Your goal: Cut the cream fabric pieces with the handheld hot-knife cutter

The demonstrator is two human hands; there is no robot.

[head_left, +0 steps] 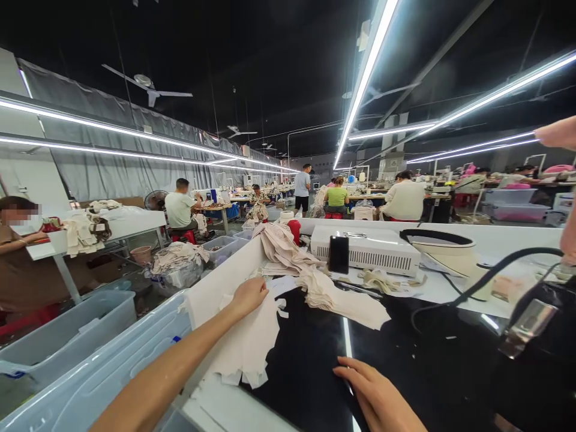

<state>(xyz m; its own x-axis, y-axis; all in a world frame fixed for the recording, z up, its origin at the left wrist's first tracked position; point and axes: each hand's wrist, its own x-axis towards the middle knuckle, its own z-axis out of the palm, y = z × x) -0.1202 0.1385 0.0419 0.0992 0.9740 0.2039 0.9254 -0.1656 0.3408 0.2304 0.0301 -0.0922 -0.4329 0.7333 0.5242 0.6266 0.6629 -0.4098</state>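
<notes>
My left hand (249, 296) is closed over a stack of cream fabric pieces (252, 345) at the left edge of the black worktop (315, 342). Its fingertips pinch the end of a thin white piece of fabric (284, 285). To the right of it lies a second stack of cream cut pieces (339, 298), with a heap of beige fabric (288, 249) behind. My right hand (378, 393) is low over the worktop, its fingers stretched out and nothing seen in them. Whether those fingertips touch the black surface I cannot tell.
A white vented box (369, 249) with a phone (339, 254) leaning on it stands behind. Right of it are a cream round container (443, 249) and a black cable (490, 282). Plastic bins (108, 384) stand at left. Several people work at tables beyond.
</notes>
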